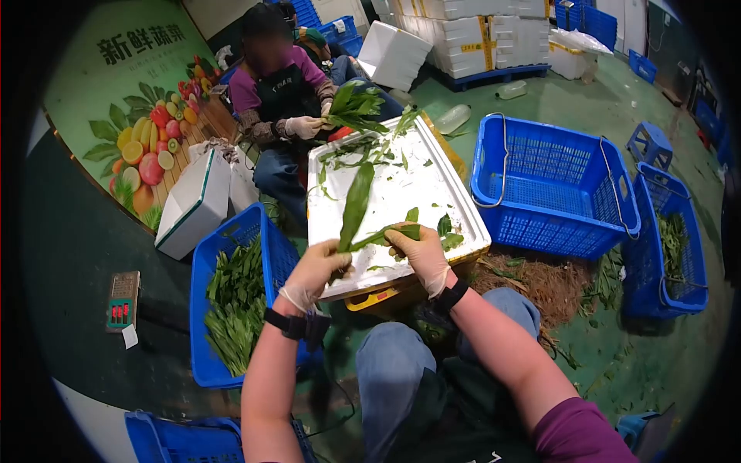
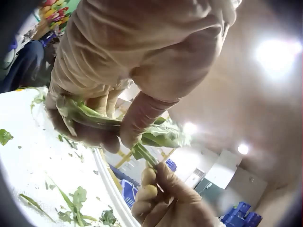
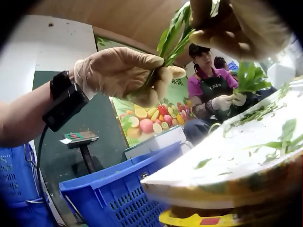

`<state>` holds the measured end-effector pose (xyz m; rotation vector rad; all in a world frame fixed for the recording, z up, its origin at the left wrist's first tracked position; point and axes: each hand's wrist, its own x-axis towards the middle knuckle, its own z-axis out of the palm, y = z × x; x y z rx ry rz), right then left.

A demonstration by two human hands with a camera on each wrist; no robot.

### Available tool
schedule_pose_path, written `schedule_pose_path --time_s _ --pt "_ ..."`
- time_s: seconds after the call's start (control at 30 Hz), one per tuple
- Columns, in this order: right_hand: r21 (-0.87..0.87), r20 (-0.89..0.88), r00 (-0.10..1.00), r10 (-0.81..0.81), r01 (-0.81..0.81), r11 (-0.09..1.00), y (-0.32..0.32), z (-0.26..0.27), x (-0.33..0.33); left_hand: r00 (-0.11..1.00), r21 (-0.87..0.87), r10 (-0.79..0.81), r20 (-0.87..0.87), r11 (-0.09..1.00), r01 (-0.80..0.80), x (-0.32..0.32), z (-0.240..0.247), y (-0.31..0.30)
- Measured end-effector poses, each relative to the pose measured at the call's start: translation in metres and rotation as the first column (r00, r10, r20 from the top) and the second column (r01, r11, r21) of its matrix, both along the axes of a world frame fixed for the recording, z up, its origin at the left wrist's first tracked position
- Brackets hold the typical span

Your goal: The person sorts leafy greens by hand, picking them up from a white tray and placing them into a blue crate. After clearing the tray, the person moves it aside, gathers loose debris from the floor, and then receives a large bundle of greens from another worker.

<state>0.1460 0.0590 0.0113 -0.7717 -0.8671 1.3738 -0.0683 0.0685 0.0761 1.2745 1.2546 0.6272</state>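
Note:
Over the white foam board [image 1: 424, 174], my gloved left hand [image 1: 315, 268] grips a bunch of long leafy greens [image 1: 356, 204] by its stems. One broad leaf stands up from that grip, and another stretches toward my right. The gloved right hand [image 1: 423, 253] pinches the end of this other leaf between thumb and fingers. In the left wrist view, the stems [image 2: 97, 118] run across the left palm under the thumb, while the right hand [image 2: 177, 203] pinches a strip below. Torn leaf scraps [image 1: 445, 224] lie scattered on the board.
A blue crate [image 1: 279, 258] of greens stands at my left, with a scale [image 1: 123, 297] beyond it. To the right are a blue crate [image 1: 544, 174] and another crate [image 1: 668, 301] with greens. Across the board, a seated person [image 1: 282, 100] holds leaves. Root trimmings [image 1: 540, 289] cover the floor.

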Motion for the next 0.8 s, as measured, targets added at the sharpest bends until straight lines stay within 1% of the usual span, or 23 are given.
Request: schedule_pose_path --time_s 0.03,0.07,0.13,0.17,0.2,0.23,0.27,0.3,0.33,0.37,0.4,0.43,0.47,0.5,0.53,0.57,0.6,0.63,0.67,0.7,0.73,0.8 --pt "0.004 -0.003 1.000 -0.001 0.001 1.000 0.000 -0.003 0.000 0.997 -0.076 0.040 0.073 0.997 -0.034 0.002 -0.006 -0.012" --pt "0.001 -0.001 0.999 -0.034 0.034 0.999 0.000 -0.004 0.002 0.976 -0.122 0.128 0.177 0.987 -0.107 0.013 -0.010 -0.024" --pt "0.000 0.004 0.997 -0.073 0.073 0.997 0.002 -0.003 0.004 0.951 -0.080 0.100 0.292 0.994 -0.080 0.015 -0.041 -0.029" --pt "-0.015 -0.020 0.994 -0.104 0.104 0.994 0.002 -0.003 0.004 0.924 -0.087 0.102 0.369 0.993 -0.075 0.019 -0.055 -0.031" --pt "-0.029 -0.039 0.990 -0.133 0.132 0.991 0.003 -0.004 0.004 0.893 -0.106 0.162 0.419 0.986 -0.129 0.027 -0.061 -0.037" --pt "-0.057 -0.055 0.987 -0.154 0.151 0.987 0.004 -0.006 0.005 0.868 -0.118 0.169 0.468 0.985 -0.128 0.034 -0.068 -0.039" --pt "-0.095 0.013 0.988 -0.151 0.151 0.984 0.010 -0.013 0.007 0.837 -0.128 0.187 0.514 0.982 -0.141 0.036 -0.074 -0.043" --pt "-0.076 0.021 0.988 -0.152 0.153 0.985 0.010 -0.008 0.010 0.823 -0.101 0.197 0.532 0.980 -0.170 0.038 -0.076 -0.047" --pt "-0.056 0.030 0.988 -0.154 0.155 0.986 0.012 -0.001 0.010 0.767 -0.136 0.254 0.589 0.967 -0.215 0.037 -0.083 -0.048" --pt "-0.116 0.145 0.985 -0.094 0.112 0.987 0.014 0.000 0.013 0.694 -0.149 0.285 0.661 0.957 -0.250 0.026 -0.093 -0.050" --pt "-0.154 0.208 0.977 0.043 -0.010 0.988 0.013 -0.005 0.014 0.622 -0.164 0.278 0.732 0.958 -0.236 0.020 -0.104 -0.047" --pt "-0.046 0.292 0.947 0.136 -0.128 0.991 0.015 -0.026 0.010 0.591 -0.144 0.305 0.747 0.942 -0.304 0.015 -0.118 -0.042" --pt "-0.076 0.352 0.904 0.243 -0.232 0.970 0.010 -0.029 0.005 0.529 -0.254 0.397 0.750 0.911 -0.324 0.017 -0.107 -0.040" --pt "0.111 0.499 0.814 0.299 -0.402 0.909 0.021 -0.064 -0.005 0.502 -0.199 0.315 0.805 0.942 -0.272 0.013 -0.111 -0.035" --pt "0.283 0.639 0.754 0.153 -0.415 0.864 0.017 -0.067 -0.015 0.606 -0.101 0.283 0.743 0.943 -0.317 0.028 -0.087 -0.046" --pt "-0.087 0.338 0.842 0.420 -0.416 0.905 -0.007 -0.035 -0.017 0.720 0.090 0.189 0.668 0.940 -0.330 0.030 -0.088 -0.045" --pt "-0.039 0.286 0.852 0.438 -0.446 0.894 -0.016 -0.023 -0.016 0.588 -0.061 0.171 0.790 0.978 -0.201 0.036 -0.074 -0.047" --pt "-0.001 0.281 0.885 0.371 -0.386 0.923 -0.019 -0.018 -0.015 0.665 0.057 0.111 0.739 0.972 -0.227 0.046 -0.068 -0.051" --pt "0.039 0.273 0.911 0.309 -0.332 0.943 -0.019 -0.017 -0.014 0.756 0.194 0.020 0.655 0.962 -0.194 0.051 -0.071 -0.050" --pt "0.010 0.308 0.912 0.272 -0.289 0.957 -0.017 -0.018 -0.013 0.683 0.161 0.032 0.730 0.963 -0.218 0.055 -0.076 -0.047" --pt "-0.019 0.334 0.909 0.248 -0.257 0.966 -0.016 -0.019 -0.010 0.647 0.114 0.046 0.761 0.972 -0.204 0.058 -0.082 -0.044" --pt "-0.080 0.442 0.869 0.224 -0.210 0.974 -0.017 -0.015 -0.004 0.794 0.338 -0.019 0.608 0.911 -0.237 0.071 -0.099 -0.045"
